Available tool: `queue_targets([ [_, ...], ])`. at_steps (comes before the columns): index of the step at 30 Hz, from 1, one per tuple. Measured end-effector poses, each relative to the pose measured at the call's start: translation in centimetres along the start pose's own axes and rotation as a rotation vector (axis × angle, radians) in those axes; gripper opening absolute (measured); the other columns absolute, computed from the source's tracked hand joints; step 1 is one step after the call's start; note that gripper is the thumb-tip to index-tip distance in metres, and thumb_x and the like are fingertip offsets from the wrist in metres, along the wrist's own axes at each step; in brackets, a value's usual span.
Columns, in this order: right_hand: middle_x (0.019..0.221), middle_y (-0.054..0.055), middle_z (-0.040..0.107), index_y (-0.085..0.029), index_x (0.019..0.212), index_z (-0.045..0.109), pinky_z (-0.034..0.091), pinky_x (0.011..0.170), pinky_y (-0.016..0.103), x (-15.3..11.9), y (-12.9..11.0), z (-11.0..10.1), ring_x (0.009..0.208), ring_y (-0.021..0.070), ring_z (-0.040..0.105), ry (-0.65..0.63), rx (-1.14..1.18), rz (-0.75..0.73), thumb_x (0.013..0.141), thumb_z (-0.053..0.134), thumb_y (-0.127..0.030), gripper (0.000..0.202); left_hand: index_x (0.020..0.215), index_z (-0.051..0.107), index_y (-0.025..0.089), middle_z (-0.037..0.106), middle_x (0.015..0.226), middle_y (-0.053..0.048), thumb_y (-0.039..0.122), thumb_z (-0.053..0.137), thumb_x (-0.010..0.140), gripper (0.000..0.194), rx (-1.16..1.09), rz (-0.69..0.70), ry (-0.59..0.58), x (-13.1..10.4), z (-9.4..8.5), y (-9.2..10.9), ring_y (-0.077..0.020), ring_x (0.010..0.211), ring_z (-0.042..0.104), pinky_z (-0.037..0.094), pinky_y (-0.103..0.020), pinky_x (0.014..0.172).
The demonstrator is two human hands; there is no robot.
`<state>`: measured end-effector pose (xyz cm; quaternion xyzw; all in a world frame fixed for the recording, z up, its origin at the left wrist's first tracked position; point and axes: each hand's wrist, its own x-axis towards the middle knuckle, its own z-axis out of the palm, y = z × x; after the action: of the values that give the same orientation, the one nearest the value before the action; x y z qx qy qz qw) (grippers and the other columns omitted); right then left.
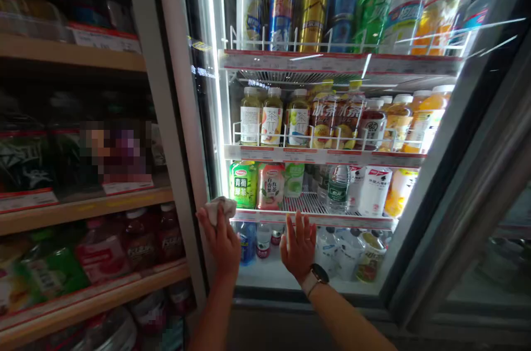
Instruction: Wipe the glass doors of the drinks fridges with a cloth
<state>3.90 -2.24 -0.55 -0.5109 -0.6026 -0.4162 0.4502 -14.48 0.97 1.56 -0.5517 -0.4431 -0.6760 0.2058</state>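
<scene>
My left hand presses a crumpled whitish cloth against the lower left side of a lit drinks cooler's glass door. The cloth shows above and between its fingers. My right hand, with a dark watch on the wrist, lies flat at the glass with its fingers spread, and holds nothing. It is right of the left hand, just under the edge of the third shelf. Behind the glass, a green tea bottle and a red-labelled bottle stand above the hands.
Inside the cooler, cans and bottles fill the top shelf, with several tea bottles below. A wooden shelf unit with drinks stands on the left. A metal door frame runs down the right side.
</scene>
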Motion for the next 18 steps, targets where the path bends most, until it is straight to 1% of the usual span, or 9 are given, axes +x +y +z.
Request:
queue_targets([
  [1, 0.159, 0.014, 0.025, -0.019, 0.155, 0.014, 0.027, 0.114, 0.052, -0.4, -0.1, 0.1, 0.147, 0.0309, 0.022, 0.003, 0.000, -0.005, 0.088, 0.044, -0.019, 0.073, 0.149, 0.033, 0.027, 0.008, 0.163, -0.006, 0.022, 0.044, 0.097, 0.053, 0.002, -0.045, 0.000, 0.3, -0.5, -0.5, -0.0275, 0.148, 0.011, 0.022, -0.045, 0.120],
  [3, 0.159, 0.014, 0.025, -0.019, 0.155, 0.014, 0.026, 0.114, 0.052, -0.9, -0.3, 0.4, 0.147, 0.0313, 0.021, 0.018, -0.002, -0.004, 0.088, 0.044, -0.020, 0.073, 0.149, 0.033, 0.028, 0.008, 0.163, -0.005, 0.023, 0.043, 0.097, 0.052, -0.008, -0.066, -0.027, 0.3, -1.1, -0.8, -0.0260, 0.148, 0.011, 0.022, -0.043, 0.120],
  [5, 0.158, 0.014, 0.027, -0.019, 0.155, 0.015, 0.026, 0.113, 0.052, -1.2, -0.3, 0.6, 0.146, 0.0316, 0.024, 0.020, -0.003, 0.003, 0.088, 0.044, -0.020, 0.072, 0.149, 0.033, 0.029, 0.012, 0.162, -0.004, 0.023, 0.042, 0.098, 0.052, -0.027, -0.043, -0.070, -0.4, -1.0, -0.1, -0.0242, 0.148, 0.015, 0.025, -0.041, 0.119],
  [7, 0.157, 0.014, 0.030, -0.019, 0.155, 0.016, 0.027, 0.113, 0.051, -1.2, -0.3, 0.7, 0.146, 0.0314, 0.025, 0.018, 0.003, 0.005, 0.089, 0.044, -0.022, 0.072, 0.150, 0.030, 0.030, 0.015, 0.162, -0.004, 0.020, 0.042, 0.097, 0.055, -0.043, -0.005, -0.097, -1.8, -0.2, 1.5, -0.0226, 0.147, 0.019, 0.027, -0.038, 0.118],
  [9, 0.157, 0.014, 0.032, -0.019, 0.155, 0.017, 0.026, 0.113, 0.050, -1.1, -0.2, 0.7, 0.146, 0.0304, 0.026, 0.023, 0.012, 0.003, 0.089, 0.044, -0.023, 0.071, 0.151, 0.027, 0.028, 0.016, 0.161, -0.005, 0.016, 0.043, 0.096, 0.058, -0.053, 0.072, -0.113, -3.4, 0.8, 3.5, -0.0213, 0.146, 0.021, 0.030, -0.035, 0.117],
  [11, 0.156, 0.014, 0.033, -0.020, 0.154, 0.018, 0.026, 0.113, 0.048, -1.1, 0.0, 0.8, 0.146, 0.0291, 0.026, 0.039, 0.016, 0.001, 0.090, 0.043, -0.022, 0.069, 0.151, 0.028, 0.027, 0.017, 0.161, -0.005, 0.016, 0.045, 0.096, 0.059, -0.065, 0.199, -0.136, -4.9, 1.8, 5.1, -0.0210, 0.146, 0.022, 0.032, -0.033, 0.116],
  [13, 0.155, 0.014, 0.035, -0.020, 0.155, 0.017, 0.026, 0.113, 0.048, -1.1, 0.1, 0.9, 0.146, 0.0281, 0.025, 0.061, 0.017, -0.011, 0.091, 0.042, -0.021, 0.068, 0.150, 0.030, 0.026, 0.021, 0.160, -0.006, 0.017, 0.046, 0.096, 0.057, -0.068, 0.311, -0.149, -5.9, 2.6, 6.1, -0.0213, 0.145, 0.025, 0.034, -0.033, 0.115],
  [15, 0.155, 0.014, 0.036, -0.020, 0.154, 0.018, 0.027, 0.113, 0.048, -1.2, 0.2, 1.0, 0.146, 0.0281, 0.026, 0.077, 0.020, -0.022, 0.092, 0.041, -0.021, 0.067, 0.149, 0.032, 0.025, 0.026, 0.158, -0.008, 0.017, 0.047, 0.095, 0.056, -0.049, 0.367, -0.147, -6.0, 3.0, 6.3, -0.0226, 0.144, 0.028, 0.036, -0.035, 0.114],
  [18, 0.154, 0.015, 0.036, -0.019, 0.154, 0.021, 0.028, 0.112, 0.050, -1.2, 0.1, 0.8, 0.145, 0.0295, 0.027, 0.048, 0.023, -0.018, 0.091, 0.042, -0.022, 0.066, 0.147, 0.036, 0.026, 0.034, 0.155, -0.010, 0.018, 0.050, 0.094, 0.056, -0.025, 0.420, -0.125, -5.2, 3.2, 5.3, -0.0245, 0.142, 0.032, 0.037, -0.036, 0.114],
])
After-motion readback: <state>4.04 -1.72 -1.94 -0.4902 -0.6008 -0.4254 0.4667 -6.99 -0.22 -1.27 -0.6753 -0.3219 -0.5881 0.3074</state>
